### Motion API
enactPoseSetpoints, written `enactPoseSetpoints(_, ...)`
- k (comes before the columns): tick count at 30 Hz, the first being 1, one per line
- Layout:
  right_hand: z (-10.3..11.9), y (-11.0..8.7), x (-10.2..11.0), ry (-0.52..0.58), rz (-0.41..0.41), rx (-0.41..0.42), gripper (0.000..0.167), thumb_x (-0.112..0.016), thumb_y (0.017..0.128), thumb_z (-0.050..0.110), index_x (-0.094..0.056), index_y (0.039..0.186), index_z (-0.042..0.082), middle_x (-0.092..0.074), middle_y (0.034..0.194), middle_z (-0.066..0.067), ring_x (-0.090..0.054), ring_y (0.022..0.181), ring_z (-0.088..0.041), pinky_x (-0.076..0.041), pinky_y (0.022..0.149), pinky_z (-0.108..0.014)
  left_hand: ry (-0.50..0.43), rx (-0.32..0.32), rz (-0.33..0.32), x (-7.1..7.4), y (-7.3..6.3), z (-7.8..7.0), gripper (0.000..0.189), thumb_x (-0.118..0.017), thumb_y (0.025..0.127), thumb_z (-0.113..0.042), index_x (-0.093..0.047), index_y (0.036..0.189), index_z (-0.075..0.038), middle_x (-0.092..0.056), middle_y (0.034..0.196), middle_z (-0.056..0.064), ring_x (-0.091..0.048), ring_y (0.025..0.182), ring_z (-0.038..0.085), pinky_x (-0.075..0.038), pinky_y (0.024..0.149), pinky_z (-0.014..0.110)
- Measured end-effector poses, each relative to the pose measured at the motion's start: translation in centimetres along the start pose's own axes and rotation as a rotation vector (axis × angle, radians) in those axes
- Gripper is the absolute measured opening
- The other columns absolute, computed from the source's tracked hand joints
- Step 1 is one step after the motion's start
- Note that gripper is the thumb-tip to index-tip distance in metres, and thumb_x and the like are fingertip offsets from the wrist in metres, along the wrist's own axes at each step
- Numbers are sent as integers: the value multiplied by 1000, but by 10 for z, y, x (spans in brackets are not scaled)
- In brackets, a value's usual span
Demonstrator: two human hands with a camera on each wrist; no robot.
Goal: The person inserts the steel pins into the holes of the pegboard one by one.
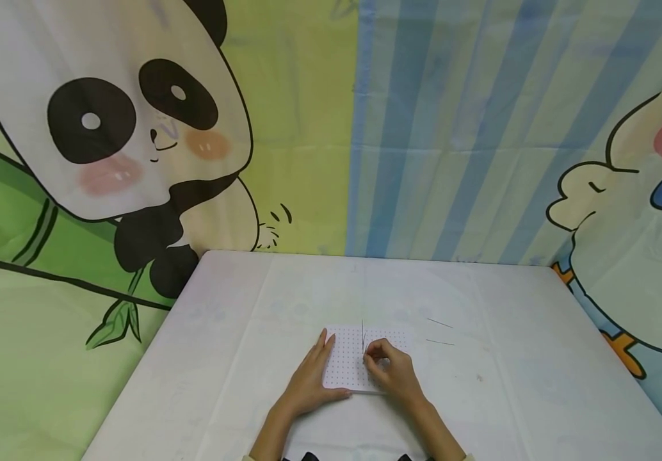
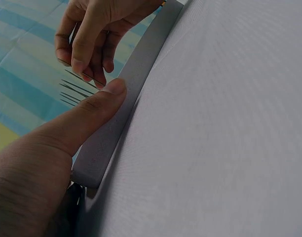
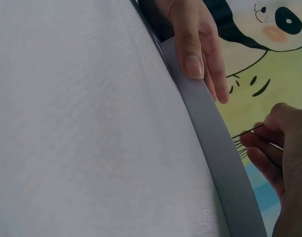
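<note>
A white board [image 1: 342,358] with rows of small holes lies flat on the table. My left hand [image 1: 310,378] rests against its left side, fingers straight, its thumb along the front edge. Over the middle of the board my right hand [image 1: 393,370] pinches a thin dark needle [image 3: 248,131] between thumb and fingertips. Several upright needles [image 2: 72,90] stand in a row from the board, close to the right fingertips. Whether the held needle's lower end is in a hole cannot be made out.
To the right of the board, two loose needles lie on the white table, a farther needle [image 1: 439,323] and a nearer needle [image 1: 440,342]. A cartoon-printed curtain [image 1: 302,128] hangs behind the table's back edge.
</note>
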State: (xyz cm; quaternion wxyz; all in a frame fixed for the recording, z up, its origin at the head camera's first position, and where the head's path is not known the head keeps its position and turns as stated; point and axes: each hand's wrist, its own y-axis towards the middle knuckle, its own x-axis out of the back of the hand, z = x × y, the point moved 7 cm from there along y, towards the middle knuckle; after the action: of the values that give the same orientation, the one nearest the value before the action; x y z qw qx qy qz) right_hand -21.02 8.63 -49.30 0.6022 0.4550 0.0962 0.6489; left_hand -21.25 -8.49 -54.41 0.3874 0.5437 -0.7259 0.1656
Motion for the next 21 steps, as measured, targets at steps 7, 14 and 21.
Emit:
enactPoseSetpoints(7,-3,-3,-3,-8,24,-18,20,-70,76,-4,-62,91,6,-66,83,3,-63,72,-7,-51,62,-18,-3,5,12,-2,-1,0,113,-66,63,-70,-18,148,-12,-5,154,10,-22,134,36,-29,102,53)
enactPoseSetpoints(14,-7,-5,-5,14,36,-39,18,-71,77,-1,-62,87,10,-67,82,4,-63,71,-5,-51,64,-17,-8,3,23,-1,-1,-1,112,-67,65,-67,-17,148,-11,-5,154,11,-21,134,36,-29,102,53)
enactPoseSetpoints(21,-11,-2,-6,12,41,-47,16,-70,79,2,-61,86,13,-66,79,7,-61,71,-3,-49,63,-15,-1,-23,4,3,0,-4,112,-68,65,-66,-19,148,-9,-7,154,12,-22,134,37,-30,102,53)
